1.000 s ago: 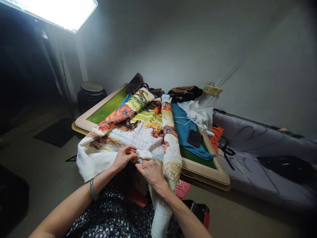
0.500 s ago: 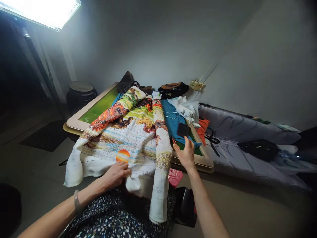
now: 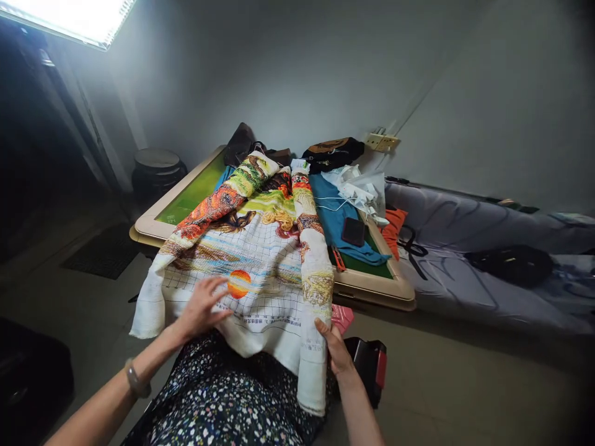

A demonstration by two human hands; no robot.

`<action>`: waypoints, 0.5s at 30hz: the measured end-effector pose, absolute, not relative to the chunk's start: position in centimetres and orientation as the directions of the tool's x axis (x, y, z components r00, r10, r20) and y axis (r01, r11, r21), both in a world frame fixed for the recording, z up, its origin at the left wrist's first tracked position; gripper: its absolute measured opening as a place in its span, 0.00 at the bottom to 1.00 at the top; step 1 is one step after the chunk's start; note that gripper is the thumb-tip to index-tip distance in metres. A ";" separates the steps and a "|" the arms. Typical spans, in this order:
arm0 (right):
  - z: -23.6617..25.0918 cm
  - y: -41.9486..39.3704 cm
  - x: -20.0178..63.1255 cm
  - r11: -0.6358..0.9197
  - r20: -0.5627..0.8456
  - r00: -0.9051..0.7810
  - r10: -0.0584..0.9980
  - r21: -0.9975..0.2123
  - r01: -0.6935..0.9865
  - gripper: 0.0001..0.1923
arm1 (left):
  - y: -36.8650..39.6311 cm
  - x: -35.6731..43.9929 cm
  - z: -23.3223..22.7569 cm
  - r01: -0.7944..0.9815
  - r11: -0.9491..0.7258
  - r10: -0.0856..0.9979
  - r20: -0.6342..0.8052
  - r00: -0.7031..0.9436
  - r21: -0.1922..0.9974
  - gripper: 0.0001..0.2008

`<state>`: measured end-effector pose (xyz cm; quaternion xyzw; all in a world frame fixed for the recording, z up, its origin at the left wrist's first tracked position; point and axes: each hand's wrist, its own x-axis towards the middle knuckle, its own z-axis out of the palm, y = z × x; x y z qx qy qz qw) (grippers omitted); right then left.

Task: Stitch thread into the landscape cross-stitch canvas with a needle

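A large cross-stitch cloth [image 3: 274, 248], white with a printed grid and colourful stitched scenes, hangs over the table's front edge onto my lap. Its left and right sides are rolled into long tubes. My left hand [image 3: 204, 306] hovers or rests lightly beside the stitched orange sun [image 3: 239, 284], fingers spread. Around the lower part of the right roll [image 3: 316, 347] my right hand [image 3: 335, 347] is closed, thumb on top, the other fingers mostly hidden. Just right of that roll, a small orange-handled tool [image 3: 338, 259] lies on the table near a dark phone [image 3: 353, 231].
A beige-rimmed table [image 3: 372, 288] with a green top carries blue fabric [image 3: 330, 210], white plastic bags [image 3: 360, 189] and a black bag [image 3: 332, 153]. A covered couch [image 3: 441, 229] stands right, stacked stools [image 3: 158, 170] left. A bright lamp [image 3: 79, 18] hangs upper left.
My right hand has moved from beside the orange-handled tool down to the right roll and grips it. My left hand has lifted leftward and opened; the cloth's lower edge has unfolded, showing printed text.
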<state>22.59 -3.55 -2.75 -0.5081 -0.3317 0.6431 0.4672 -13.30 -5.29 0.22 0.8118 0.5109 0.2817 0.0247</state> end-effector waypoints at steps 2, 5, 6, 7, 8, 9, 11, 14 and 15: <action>-2.4 -3.0 22.9 -0.347 -0.350 -0.045 0.936 -0.891 -0.294 0.25 | -3.7 -16.1 1.6 0.913 -0.238 0.805 0.593 -0.005 0.331 0.20; -2.5 -2.5 22.3 -0.335 -0.340 -0.051 0.939 -0.870 -0.361 0.26 | -2.0 -19.1 3.7 0.926 0.102 0.736 0.599 -0.316 0.363 0.28; -2.5 -2.4 22.0 -0.330 -0.334 -0.058 0.941 -0.863 -0.381 0.26 | -1.7 -19.7 4.3 0.923 0.175 0.760 0.549 -0.348 0.342 0.29; -2.4 -2.4 21.7 -0.325 -0.326 -0.066 0.943 -0.859 -0.395 0.25 | -1.5 -20.1 4.8 0.921 0.235 0.787 0.496 -0.368 0.311 0.30; -2.2 -2.4 21.6 -0.319 -0.317 -0.073 0.946 -0.860 -0.398 0.25 | -1.3 -20.6 5.3 0.918 0.286 0.809 0.443 -0.385 0.275 0.30; -1.9 -2.4 21.6 -0.312 -0.307 -0.078 0.949 -0.866 -0.390 0.25 | -1.2 -21.0 5.6 0.910 0.335 0.819 0.403 -0.409 0.244 0.29; -0.8 -2.3 22.1 -0.292 -0.285 -0.073 0.956 -0.891 -0.347 0.26 | -0.7 -22.3 6.1 0.880 0.419 0.808 0.350 -0.473 0.223 0.31; 1.2 -1.4 23.9 -0.220 -0.229 0.011 0.973 -0.947 -0.235 0.33 | 0.5 -24.3 6.1 0.858 0.401 0.867 0.169 -0.468 0.321 0.35; 1.7 -0.9 24.6 -0.190 -0.204 0.059 0.977 -0.963 -0.190 0.37 | 0.9 -24.8 5.9 0.858 0.349 0.910 0.080 -0.406 0.378 0.35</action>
